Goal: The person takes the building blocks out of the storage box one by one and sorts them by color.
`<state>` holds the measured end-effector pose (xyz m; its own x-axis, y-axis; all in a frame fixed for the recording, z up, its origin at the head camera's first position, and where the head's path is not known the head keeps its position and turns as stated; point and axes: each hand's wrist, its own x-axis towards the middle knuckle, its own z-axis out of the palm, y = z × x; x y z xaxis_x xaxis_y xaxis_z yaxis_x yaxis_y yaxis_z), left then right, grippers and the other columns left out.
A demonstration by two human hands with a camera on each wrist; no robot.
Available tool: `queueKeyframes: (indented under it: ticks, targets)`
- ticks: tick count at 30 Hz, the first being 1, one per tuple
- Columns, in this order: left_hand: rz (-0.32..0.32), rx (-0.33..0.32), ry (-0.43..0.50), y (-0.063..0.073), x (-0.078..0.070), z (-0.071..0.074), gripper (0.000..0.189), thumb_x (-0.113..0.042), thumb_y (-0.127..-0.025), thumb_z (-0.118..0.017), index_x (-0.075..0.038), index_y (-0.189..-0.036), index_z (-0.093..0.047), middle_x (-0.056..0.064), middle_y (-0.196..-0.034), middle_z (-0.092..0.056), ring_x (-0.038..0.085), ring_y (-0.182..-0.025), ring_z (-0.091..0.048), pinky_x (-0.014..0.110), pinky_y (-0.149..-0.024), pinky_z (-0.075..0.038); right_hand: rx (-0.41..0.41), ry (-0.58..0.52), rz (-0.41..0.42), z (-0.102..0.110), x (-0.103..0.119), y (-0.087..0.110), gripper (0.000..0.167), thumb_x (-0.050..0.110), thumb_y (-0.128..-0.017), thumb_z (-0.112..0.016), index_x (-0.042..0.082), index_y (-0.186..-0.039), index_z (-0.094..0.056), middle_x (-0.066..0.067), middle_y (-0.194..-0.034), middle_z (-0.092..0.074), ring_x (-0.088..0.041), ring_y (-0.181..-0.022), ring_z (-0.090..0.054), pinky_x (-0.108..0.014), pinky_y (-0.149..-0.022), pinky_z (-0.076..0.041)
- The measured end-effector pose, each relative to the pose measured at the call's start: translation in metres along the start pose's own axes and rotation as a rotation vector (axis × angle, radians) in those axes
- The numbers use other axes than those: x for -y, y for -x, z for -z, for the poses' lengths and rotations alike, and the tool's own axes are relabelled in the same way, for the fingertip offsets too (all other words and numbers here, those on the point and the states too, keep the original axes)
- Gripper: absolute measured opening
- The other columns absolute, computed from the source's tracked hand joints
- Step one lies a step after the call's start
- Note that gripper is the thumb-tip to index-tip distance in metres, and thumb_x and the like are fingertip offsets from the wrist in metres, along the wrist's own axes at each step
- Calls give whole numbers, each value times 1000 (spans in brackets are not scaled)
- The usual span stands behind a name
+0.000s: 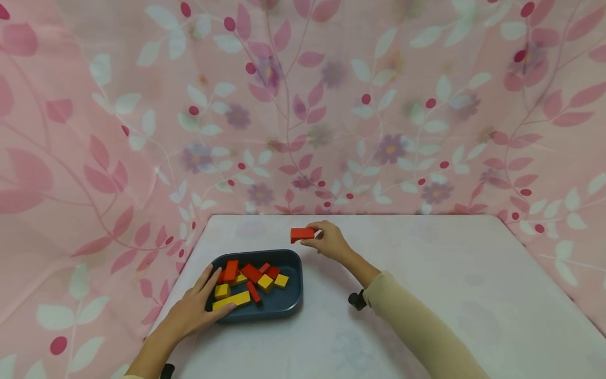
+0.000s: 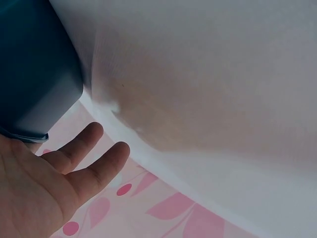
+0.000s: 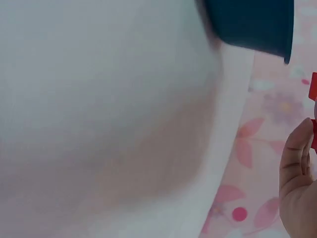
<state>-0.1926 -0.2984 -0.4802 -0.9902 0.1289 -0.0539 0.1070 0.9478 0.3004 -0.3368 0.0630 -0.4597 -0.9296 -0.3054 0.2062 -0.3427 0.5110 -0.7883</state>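
Note:
Raised over the table by the tray's far right corner, my right hand (image 1: 329,242) pinches a red block (image 1: 302,235) between thumb and fingers. The block looks notched underneath. In the right wrist view, parts of this block (image 3: 314,135) show at the right edge. A dark blue tray (image 1: 290,306) holds several red and yellow blocks. My left hand (image 1: 195,309) rests at its left rim with fingers spread, the thumb over the near rim beside a long yellow block (image 1: 232,301). In the left wrist view, two extended fingers (image 2: 101,171) show outside the tray wall (image 2: 42,69).
A white cloth (image 1: 426,263) covers the table. Pink floral fabric (image 1: 331,105) hangs behind it and along both sides. A small black device (image 1: 357,300) sits at the right wrist, and another (image 1: 168,370) at the left.

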Motion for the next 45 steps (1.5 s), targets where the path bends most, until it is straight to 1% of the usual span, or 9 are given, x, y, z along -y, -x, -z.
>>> queueKeyframes:
  ticks: [7, 12, 16, 19, 22, 27, 32, 38, 45]
  targets:
    - [0, 16, 17, 2, -2, 0, 99, -75, -83, -54, -22, -159, -19, 15, -166, -10, 55, -128, -45, 73, -93, -44, 44, -90, -152, -1, -29, -3, 37, 20, -80, -83, 13, -115, -71, -10, -103, -66, -20, -72, -65, -26, -61, -58]
    - [9, 17, 16, 3, -2, 1, 99, -75, -83, -55, -23, -159, -19, 14, -166, -10, 55, -128, -45, 74, -93, -44, 112, -54, -254, -3, -42, -5, 36, 19, -83, -81, 13, -117, -71, -8, -102, -64, -20, -81, -60, -25, -68, -55]
    - [7, 9, 16, 1, 0, -1, 100, -77, -82, -54, -24, -159, -19, 13, -167, -9, 54, -128, -46, 73, -93, -44, 118, 8, -274, -5, -52, -6, 36, 19, -82, -81, 14, -117, -71, -8, -99, -63, -21, -87, -55, -25, -69, -51]
    - [7, 4, 18, 1, 1, -3, 100, -79, -82, -53, -24, -159, -19, 12, -167, -9, 54, -128, -47, 72, -93, -45, 114, 18, -304, -4, -58, -4, 38, 19, -82, -81, 14, -119, -71, -8, -98, -61, -22, -89, -55, -25, -68, -50]
    - [6, 0, 22, 1, 1, -4, 100, -77, -82, -54, -24, -159, -19, 13, -166, -10, 54, -127, -47, 73, -92, -45, 122, 2, -338, -4, -62, -3, 41, 21, -83, -80, 15, -122, -69, -8, -100, -61, -21, -89, -55, -24, -69, -50]
    - [11, 1, 31, 1, 1, -4, 100, -76, -82, -55, -24, -159, -18, 12, -167, -9, 55, -129, -45, 74, -93, -43, 116, -19, -346, -6, -63, -2, 42, 23, -84, -80, 14, -124, -68, -8, -98, -62, -21, -85, -58, -25, -69, -51]
    - [9, -1, 36, 0, 0, -3, 100, -76, -82, -55, -24, -159, -19, 13, -167, -9, 55, -132, -42, 75, -95, -41, 101, -40, -350, -7, -63, -2, 41, 21, -84, -79, 14, -123, -68, -7, -96, -60, -21, -91, -55, -27, -74, -48]
    - [3, -6, 45, 1, 2, -3, 101, -77, -82, -54, -24, -159, -18, 13, -167, -8, 55, -133, -41, 75, -95, -41, 65, -84, -370, -7, -63, 0, 41, 19, -84, -80, 10, -122, -68, -7, -96, -60, -22, -93, -56, -29, -78, -49]
    - [4, -3, 51, 0, 0, -2, 101, -76, -82, -56, -24, -160, -18, 13, -167, -8, 54, -133, -40, 75, -96, -41, 52, -121, -387, -7, -59, 3, 43, 17, -84, -79, 9, -124, -67, -7, -94, -59, -21, -90, -54, -26, -72, -46]
